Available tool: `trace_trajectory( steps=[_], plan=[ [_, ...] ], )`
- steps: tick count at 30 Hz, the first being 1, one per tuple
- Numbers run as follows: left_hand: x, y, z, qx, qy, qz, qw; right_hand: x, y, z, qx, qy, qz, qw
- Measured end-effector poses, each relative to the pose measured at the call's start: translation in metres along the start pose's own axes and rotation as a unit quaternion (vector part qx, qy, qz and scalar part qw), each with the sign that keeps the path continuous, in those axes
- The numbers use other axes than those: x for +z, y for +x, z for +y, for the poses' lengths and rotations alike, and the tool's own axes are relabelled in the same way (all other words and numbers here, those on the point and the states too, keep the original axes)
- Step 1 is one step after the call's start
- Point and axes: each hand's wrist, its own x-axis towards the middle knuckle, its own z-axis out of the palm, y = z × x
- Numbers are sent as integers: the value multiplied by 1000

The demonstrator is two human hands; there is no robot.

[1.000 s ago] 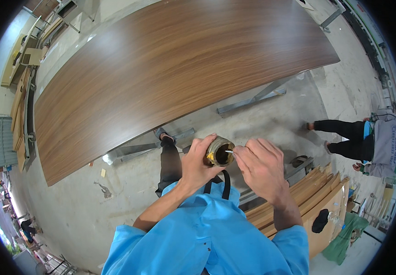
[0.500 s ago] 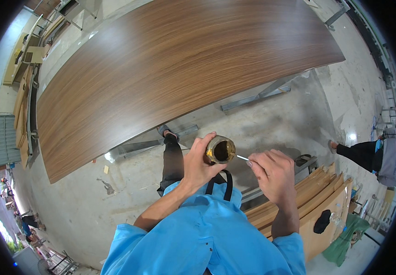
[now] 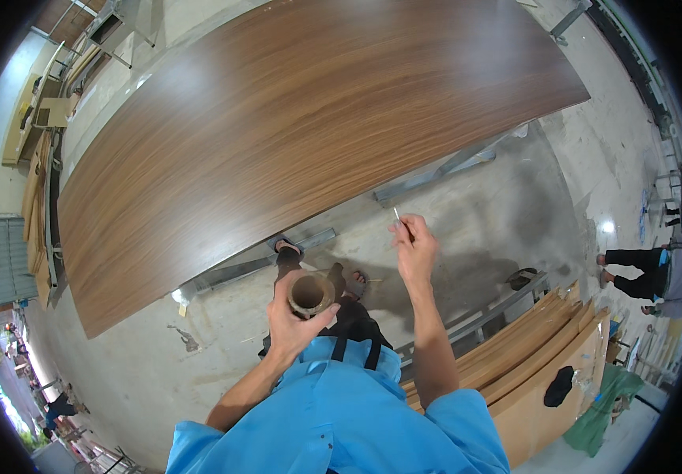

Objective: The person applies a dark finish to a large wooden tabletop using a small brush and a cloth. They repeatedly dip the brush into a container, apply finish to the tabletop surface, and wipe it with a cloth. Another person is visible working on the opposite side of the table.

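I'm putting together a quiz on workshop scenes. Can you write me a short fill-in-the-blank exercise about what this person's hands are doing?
1. The left hand holds a roll of ____.
2. The right hand pinches the pulled-out tape end, raised ____ the roll of tape.
3. The large panel ahead has a ____ grain finish.
4. Flat boards lean stacked on the person's ____ side.

Missing words: tape; above; wood; right

Brown wood-grained panel (image 3: 278,134), blue shirt (image 3: 341,419)
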Motion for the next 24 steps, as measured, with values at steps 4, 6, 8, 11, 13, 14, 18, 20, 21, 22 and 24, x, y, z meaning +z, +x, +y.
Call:
trace_trajectory(
  steps=[4,6,8,11,13,14,18,20,21,22,24],
  plan=[
    [-9,-8,-12,-36,2,5,999,23,25,30,-10,-73,-4,997],
    [-11,-10,-17,-38,3,11,999,27,32,36,-20,-88,4,996],
    [-12,-10,-20,-42,8,10,999,28,38,40,-17,-61,8,998],
    [-14,-8,-23,-48,13,5,999,27,45,44,-27,-55,9,998],
    [-15,-7,-23,-55,12,2,998,27,49,47,-25,-56,12,998],
    [-15,-6,-23,-59,9,1,998,26,50,48,-20,-54,17,998],
    [-16,-4,-23,-60,12,3,998,29,46,55,-49,-72,49,995],
    [-16,-3,-24,-62,17,-1,998,32,42,57,-52,-72,14,996],
    [-15,-3,-24,-65,14,0,998,32,41,58,-59,-70,-4,996],
    [-15,-3,-24,-60,19,-3,998,32,42,58,-62,-69,10,996],
    [-16,-4,-23,-55,19,-3,998,32,45,58,-62,-66,15,996]
  ],
)
